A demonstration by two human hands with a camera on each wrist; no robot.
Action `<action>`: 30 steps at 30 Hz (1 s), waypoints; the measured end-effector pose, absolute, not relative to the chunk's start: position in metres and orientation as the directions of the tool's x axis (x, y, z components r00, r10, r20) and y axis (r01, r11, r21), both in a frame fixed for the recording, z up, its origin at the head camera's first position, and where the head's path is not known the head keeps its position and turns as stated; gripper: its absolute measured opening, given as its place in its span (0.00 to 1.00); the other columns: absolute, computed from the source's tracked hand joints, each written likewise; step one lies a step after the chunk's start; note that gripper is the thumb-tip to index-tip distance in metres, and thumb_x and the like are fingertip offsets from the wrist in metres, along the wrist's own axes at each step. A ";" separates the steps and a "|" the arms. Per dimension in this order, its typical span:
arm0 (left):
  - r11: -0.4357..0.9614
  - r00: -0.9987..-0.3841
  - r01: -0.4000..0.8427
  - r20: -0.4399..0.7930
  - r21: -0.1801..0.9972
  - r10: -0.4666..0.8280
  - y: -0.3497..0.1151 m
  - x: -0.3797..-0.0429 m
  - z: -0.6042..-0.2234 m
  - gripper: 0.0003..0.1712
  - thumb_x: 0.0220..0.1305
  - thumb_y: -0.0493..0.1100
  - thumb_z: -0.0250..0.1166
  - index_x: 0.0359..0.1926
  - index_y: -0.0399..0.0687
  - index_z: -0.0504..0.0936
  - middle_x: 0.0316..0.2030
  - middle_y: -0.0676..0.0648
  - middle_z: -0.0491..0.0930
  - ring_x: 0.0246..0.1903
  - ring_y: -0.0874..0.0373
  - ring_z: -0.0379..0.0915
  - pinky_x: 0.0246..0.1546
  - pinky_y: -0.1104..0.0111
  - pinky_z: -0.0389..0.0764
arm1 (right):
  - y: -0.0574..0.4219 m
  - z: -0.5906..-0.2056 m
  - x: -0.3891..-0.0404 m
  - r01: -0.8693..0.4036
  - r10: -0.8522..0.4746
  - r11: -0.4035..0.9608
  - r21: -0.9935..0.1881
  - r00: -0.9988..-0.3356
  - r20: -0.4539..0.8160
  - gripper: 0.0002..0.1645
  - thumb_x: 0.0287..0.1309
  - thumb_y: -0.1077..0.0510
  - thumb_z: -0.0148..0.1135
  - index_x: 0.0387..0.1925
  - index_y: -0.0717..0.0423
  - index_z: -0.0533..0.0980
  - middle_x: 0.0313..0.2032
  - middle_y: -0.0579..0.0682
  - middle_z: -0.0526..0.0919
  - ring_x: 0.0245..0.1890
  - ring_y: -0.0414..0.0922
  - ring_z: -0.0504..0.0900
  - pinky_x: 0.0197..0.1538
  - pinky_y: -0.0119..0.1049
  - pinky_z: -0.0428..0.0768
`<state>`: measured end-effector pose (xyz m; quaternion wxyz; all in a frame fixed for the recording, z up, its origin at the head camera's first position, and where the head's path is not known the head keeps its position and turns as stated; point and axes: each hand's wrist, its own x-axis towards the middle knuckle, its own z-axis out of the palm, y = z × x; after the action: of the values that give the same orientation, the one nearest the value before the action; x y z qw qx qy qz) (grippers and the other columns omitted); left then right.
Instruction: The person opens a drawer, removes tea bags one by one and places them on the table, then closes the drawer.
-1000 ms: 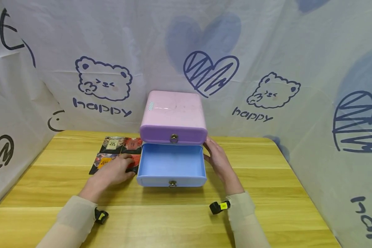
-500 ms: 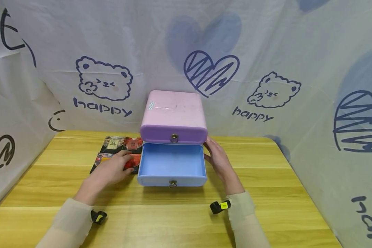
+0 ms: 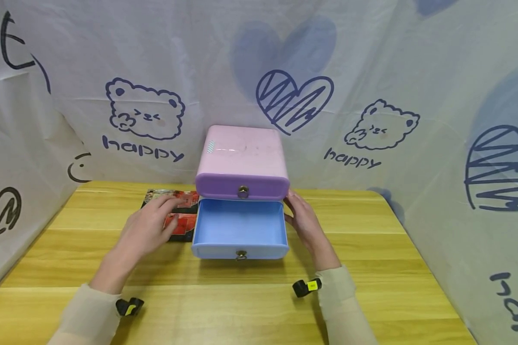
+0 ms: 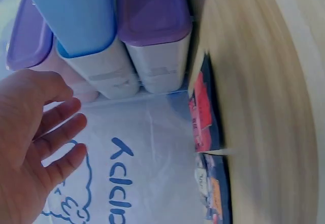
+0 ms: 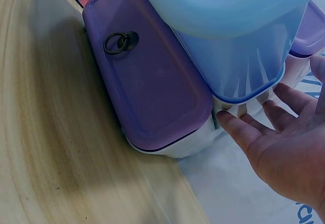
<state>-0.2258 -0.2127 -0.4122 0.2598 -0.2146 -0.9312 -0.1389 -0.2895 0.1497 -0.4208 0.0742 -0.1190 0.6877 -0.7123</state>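
Note:
A stacked drawer cabinet [image 3: 246, 148] stands against the back sheet, pink on top with a purple top drawer front [image 3: 220, 186]. Its blue middle drawer [image 3: 237, 251] is pulled out and looks bare inside. The wrist views show a second purple drawer front [image 5: 152, 76] at the bottom, pushed in. To the cabinet's left lie several flat packets [image 3: 183, 224], dark with red or orange labels. My left hand [image 3: 148, 227] hovers over them with loosely bent fingers, holding nothing and hiding some. My right hand [image 3: 303, 220] rests its fingertips on the cabinet's right side, beside the blue drawer.
The wooden table [image 3: 241, 306] runs in front of the cabinet and to both sides. A white sheet [image 3: 224, 62] printed with bears and hearts hangs behind and at the sides. A small black wrist camera [image 3: 306, 287] sits at each cuff.
My left hand has drawn up off the packets and slightly to the left, its fingers spreading away from the red one. The right hand and the drawers have stayed put.

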 end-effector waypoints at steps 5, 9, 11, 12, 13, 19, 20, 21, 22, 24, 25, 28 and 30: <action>0.844 -0.714 0.518 0.613 0.138 0.338 -0.208 -0.217 -0.403 0.22 0.53 0.41 0.61 0.52 0.52 0.75 0.47 0.49 0.73 0.43 0.56 0.68 0.26 0.59 0.80 | 0.150 -0.418 -0.288 -0.051 -0.276 -0.044 -0.998 -0.959 0.061 0.32 0.61 0.35 0.43 0.64 0.41 0.62 0.65 0.44 0.58 0.62 0.40 0.55 0.61 0.53 0.62; 0.815 -0.670 0.566 0.647 0.125 0.365 -0.202 -0.211 -0.395 0.21 0.54 0.40 0.58 0.51 0.52 0.76 0.46 0.51 0.74 0.41 0.60 0.68 0.25 0.65 0.79 | 0.149 -0.418 -0.288 -0.043 -0.263 -0.045 -0.998 -0.963 0.053 0.32 0.60 0.35 0.44 0.63 0.40 0.63 0.65 0.42 0.59 0.61 0.37 0.57 0.61 0.52 0.63; 0.798 -0.638 0.592 0.669 0.110 0.381 -0.199 -0.208 -0.392 0.21 0.53 0.40 0.58 0.51 0.51 0.76 0.45 0.51 0.74 0.41 0.60 0.69 0.26 0.66 0.79 | 0.149 -0.420 -0.290 -0.037 -0.264 -0.055 -0.998 -0.963 0.050 0.31 0.61 0.36 0.44 0.63 0.40 0.63 0.65 0.42 0.59 0.61 0.37 0.57 0.61 0.51 0.63; 0.790 -0.621 0.605 0.682 0.103 0.387 -0.197 -0.207 -0.390 0.21 0.53 0.39 0.58 0.51 0.50 0.76 0.45 0.50 0.75 0.42 0.60 0.69 0.27 0.65 0.80 | 0.149 -0.419 -0.289 -0.036 -0.269 -0.061 -0.997 -0.962 0.051 0.30 0.62 0.37 0.43 0.63 0.41 0.62 0.65 0.43 0.59 0.61 0.37 0.57 0.61 0.52 0.62; 0.779 -0.603 0.619 0.695 0.098 0.391 -0.195 -0.206 -0.388 0.21 0.52 0.38 0.59 0.50 0.49 0.76 0.45 0.50 0.75 0.42 0.60 0.69 0.29 0.64 0.80 | 0.149 -0.418 -0.288 -0.037 -0.273 -0.062 -0.997 -0.960 0.052 0.30 0.63 0.38 0.43 0.64 0.42 0.61 0.65 0.44 0.59 0.61 0.38 0.56 0.61 0.52 0.62; 0.727 -0.520 0.685 0.733 0.051 0.438 -0.179 -0.198 -0.379 0.21 0.51 0.37 0.60 0.49 0.48 0.78 0.44 0.48 0.77 0.42 0.56 0.71 0.37 0.57 0.80 | 0.146 -0.402 -0.276 -0.053 -0.286 -0.033 -0.998 -0.956 0.060 0.30 0.65 0.40 0.40 0.65 0.45 0.59 0.66 0.47 0.57 0.62 0.41 0.54 0.62 0.51 0.62; 0.719 -0.509 0.693 0.733 0.039 0.451 -0.177 -0.197 -0.377 0.20 0.51 0.38 0.60 0.49 0.48 0.78 0.43 0.48 0.77 0.42 0.55 0.71 0.37 0.57 0.80 | 0.146 -0.400 -0.274 -0.055 -0.286 -0.032 -0.998 -0.956 0.061 0.30 0.65 0.41 0.40 0.65 0.45 0.59 0.66 0.47 0.56 0.62 0.41 0.54 0.62 0.51 0.61; 0.710 -0.497 0.704 0.734 0.029 0.463 -0.174 -0.196 -0.376 0.20 0.51 0.38 0.60 0.49 0.47 0.78 0.43 0.47 0.77 0.42 0.55 0.71 0.37 0.57 0.80 | 0.146 -0.400 -0.273 -0.054 -0.286 -0.031 -0.998 -0.956 0.061 0.30 0.65 0.41 0.40 0.65 0.45 0.59 0.66 0.47 0.57 0.62 0.41 0.54 0.62 0.51 0.61; 0.700 -0.484 0.714 0.735 0.017 0.475 -0.171 -0.195 -0.375 0.20 0.51 0.38 0.59 0.48 0.47 0.78 0.43 0.47 0.77 0.41 0.55 0.72 0.37 0.57 0.80 | 0.146 -0.399 -0.273 -0.055 -0.287 -0.030 -0.998 -0.956 0.061 0.30 0.65 0.41 0.40 0.65 0.45 0.59 0.66 0.47 0.57 0.62 0.41 0.54 0.62 0.51 0.62; 0.679 -0.451 0.734 0.740 -0.009 0.499 -0.165 -0.193 -0.374 0.19 0.52 0.38 0.58 0.48 0.46 0.78 0.42 0.47 0.77 0.39 0.54 0.72 0.34 0.58 0.80 | 0.145 -0.398 -0.272 -0.056 -0.290 -0.031 -0.998 -0.955 0.063 0.29 0.66 0.41 0.39 0.65 0.45 0.59 0.66 0.47 0.56 0.62 0.40 0.55 0.62 0.51 0.62; 0.667 -0.432 0.745 0.745 -0.023 0.508 -0.163 -0.192 -0.374 0.19 0.52 0.37 0.57 0.47 0.46 0.78 0.42 0.46 0.77 0.38 0.54 0.72 0.32 0.59 0.80 | 0.146 -0.399 -0.272 -0.059 -0.293 -0.035 -0.998 -0.954 0.066 0.29 0.66 0.42 0.39 0.65 0.45 0.59 0.66 0.47 0.56 0.62 0.40 0.55 0.62 0.52 0.62; 0.640 -0.382 0.765 0.749 -0.072 0.541 -0.155 -0.189 -0.374 0.19 0.52 0.37 0.56 0.47 0.44 0.78 0.41 0.46 0.77 0.35 0.54 0.73 0.27 0.61 0.79 | 0.146 -0.399 -0.272 -0.061 -0.297 -0.035 -0.998 -0.952 0.069 0.29 0.66 0.42 0.38 0.65 0.44 0.59 0.66 0.47 0.56 0.62 0.39 0.55 0.62 0.51 0.62; 0.626 -0.353 0.772 0.747 -0.107 0.563 -0.150 -0.188 -0.375 0.19 0.52 0.37 0.55 0.47 0.44 0.78 0.41 0.45 0.77 0.33 0.53 0.72 0.25 0.62 0.79 | 0.146 -0.398 -0.272 -0.063 -0.300 -0.034 -0.997 -0.952 0.070 0.28 0.67 0.43 0.38 0.65 0.44 0.59 0.66 0.47 0.56 0.62 0.39 0.55 0.62 0.51 0.62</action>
<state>-0.1876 -0.1501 -0.3746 0.3928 -0.4113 -0.8117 -0.1332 -0.2723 0.1461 -0.3983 0.0838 -0.1312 0.6900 -0.7069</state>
